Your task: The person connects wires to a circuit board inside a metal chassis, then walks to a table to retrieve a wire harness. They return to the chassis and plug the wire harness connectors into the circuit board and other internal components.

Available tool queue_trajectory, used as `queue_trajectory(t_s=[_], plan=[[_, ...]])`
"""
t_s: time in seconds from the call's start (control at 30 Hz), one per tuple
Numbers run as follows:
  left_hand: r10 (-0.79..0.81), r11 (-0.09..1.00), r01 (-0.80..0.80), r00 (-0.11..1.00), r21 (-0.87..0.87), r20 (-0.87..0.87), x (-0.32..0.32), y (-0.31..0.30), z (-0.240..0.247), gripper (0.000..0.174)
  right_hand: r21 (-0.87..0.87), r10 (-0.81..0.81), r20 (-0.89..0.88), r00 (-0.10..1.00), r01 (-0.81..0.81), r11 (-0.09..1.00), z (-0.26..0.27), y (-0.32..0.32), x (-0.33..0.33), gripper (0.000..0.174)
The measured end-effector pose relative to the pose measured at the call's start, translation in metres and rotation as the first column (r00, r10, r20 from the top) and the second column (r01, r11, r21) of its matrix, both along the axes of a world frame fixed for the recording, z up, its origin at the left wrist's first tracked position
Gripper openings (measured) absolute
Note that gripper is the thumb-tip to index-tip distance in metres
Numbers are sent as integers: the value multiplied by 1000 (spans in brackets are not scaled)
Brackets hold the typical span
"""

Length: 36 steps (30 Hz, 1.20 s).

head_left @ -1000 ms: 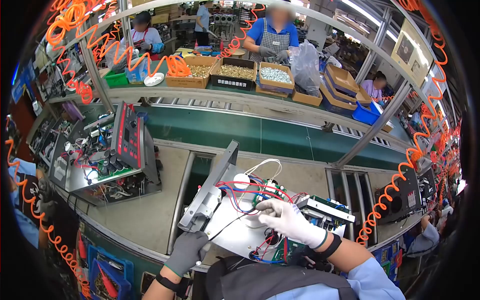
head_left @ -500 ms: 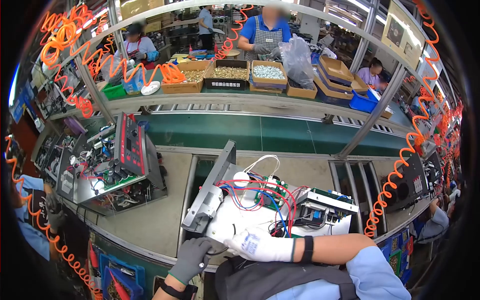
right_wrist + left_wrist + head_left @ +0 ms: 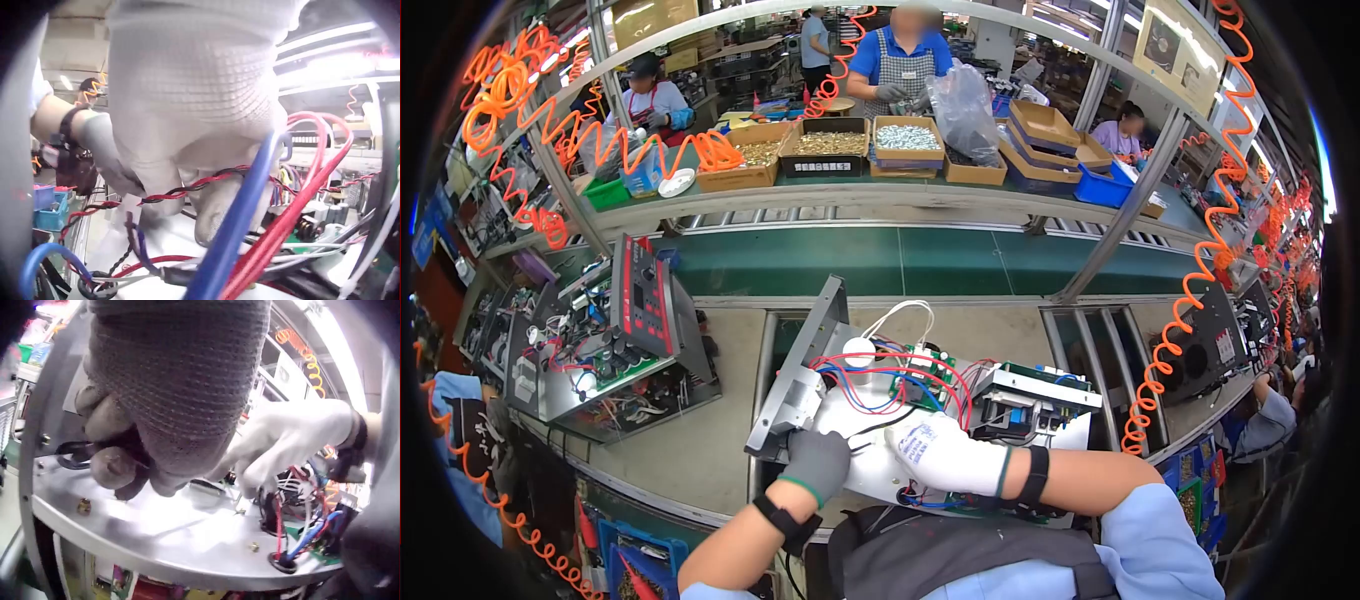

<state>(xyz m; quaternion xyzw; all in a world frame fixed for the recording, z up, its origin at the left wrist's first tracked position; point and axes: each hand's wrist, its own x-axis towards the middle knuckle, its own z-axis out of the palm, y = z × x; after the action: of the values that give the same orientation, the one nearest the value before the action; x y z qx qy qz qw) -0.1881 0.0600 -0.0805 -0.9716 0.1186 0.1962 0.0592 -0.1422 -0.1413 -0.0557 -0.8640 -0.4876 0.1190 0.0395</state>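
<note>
My left hand (image 3: 818, 465), in a grey glove, is at the lower end of an upright grey panel (image 3: 798, 365). Its fingers curl round a black cable, which makes a small loop (image 3: 74, 454) by the fingertips in the left wrist view. Across the bright metal base plate (image 3: 870, 470), the cable (image 3: 885, 424) runs toward my right hand (image 3: 950, 455), gloved in white. The right fingers bend down beside the cable; I cannot tell whether they pinch it. Red wires (image 3: 294, 194) and a thick blue wire (image 3: 234, 222) pass in front of that hand in the right wrist view.
A circuit board (image 3: 922, 375) and a boxed module (image 3: 1035, 400) sit on the plate. Another opened unit (image 3: 615, 345) stands on the left. Orange coiled hoses (image 3: 1170, 350) hang at both sides. Boxes of small parts (image 3: 825, 145) line the far shelf, where a person (image 3: 900, 65) stands.
My right hand came down from the wires to my left hand, then back right over the plate. My left hand has moved from the front edge onto the plate beside the panel. The view shifted slightly.
</note>
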Motion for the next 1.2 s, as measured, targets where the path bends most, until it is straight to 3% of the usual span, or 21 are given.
queue_trajectory(t_s=[0.03,0.07,0.1,0.17,0.2,0.3,0.33,0.43,0.5,0.53,0.57,0.73,0.77,0.83,0.87,0.97,1.0,1.03,1.1,1.13,1.2], plan=[[-6,1000,6,1000,-6,4,5,-4,-3,23,92,-56,-81,995,63,994,0,-5,1,32],[-26,1000,26,1000,-15,-13,10,-9,-4,22,-50,-105,-180,978,97,994,33,-2,-2,36],[-49,999,49,998,-22,-34,14,-14,-4,21,-49,-115,-177,977,108,993,28,-5,-1,36],[-4,1000,4,998,-2,-63,22,-30,-6,20,168,146,139,979,-169,971,11,-7,-5,37],[-3,999,1,998,-37,-57,28,-34,-12,20,-21,75,63,995,-74,997,13,2,-12,46],[14,996,-18,999,-85,-51,38,-36,-17,20,120,-85,252,964,56,991,2,6,-21,42],[20,1000,-21,999,-22,-31,39,-37,-13,19,-18,-66,103,992,69,997,13,8,-15,46],[-8,1000,8,1000,0,-15,30,-32,8,23,12,-73,58,996,73,997,-7,4,-19,48],[-17,944,78,982,-321,189,10,-21,13,25,-30,-113,29,993,114,993,-16,6,-19,52],[-60,918,169,954,-359,295,1,-12,11,26,-21,-65,-22,998,65,998,-17,4,-19,48],[-62,920,167,956,-354,288,-5,-2,13,26,-11,-19,-77,997,18,1000,-17,3,-21,45],[-99,986,121,979,-117,180,-37,25,3,32,-94,53,62,997,-47,994,-13,1,-24,34],[-87,995,92,984,-29,153,-39,25,-2,33,-218,131,-8,991,-129,967,-1,3,-17,37],[-63,996,70,992,-52,112,-22,14,2,35,-36,123,243,962,-118,992,-5,-6,-8,42],[-26,999,27,999,-27,44,-9,3,7,35,107,9,147,989,-25,994,-18,-9,-5,48],[-19,999,19,1000,-36,-13,22,-32,5,32,190,30,64,998,-42,981,4,-19,-8,46],[-51,997,51,999,-65,-6,33,-44,-2,29,255,42,225,974,-100,962,-2,-25,-13,39],[2,978,26,991,-207,134,38,-59,-19,21,187,70,119,990,-92,978,14,-28,-15,33],[-74,962,84,996,-261,49,52,-79,-14,19,412,220,-59,974,-177,894,36,-42,-8,30],[-80,960,91,995,-265,51,54,-80,-21,19,383,203,-156,967,-130,915,68,-48,-3,28],[-63,872,226,932,-434,357,50,-78,-45,15,446,172,-229,958,-53,894,105,-64,20,23]])
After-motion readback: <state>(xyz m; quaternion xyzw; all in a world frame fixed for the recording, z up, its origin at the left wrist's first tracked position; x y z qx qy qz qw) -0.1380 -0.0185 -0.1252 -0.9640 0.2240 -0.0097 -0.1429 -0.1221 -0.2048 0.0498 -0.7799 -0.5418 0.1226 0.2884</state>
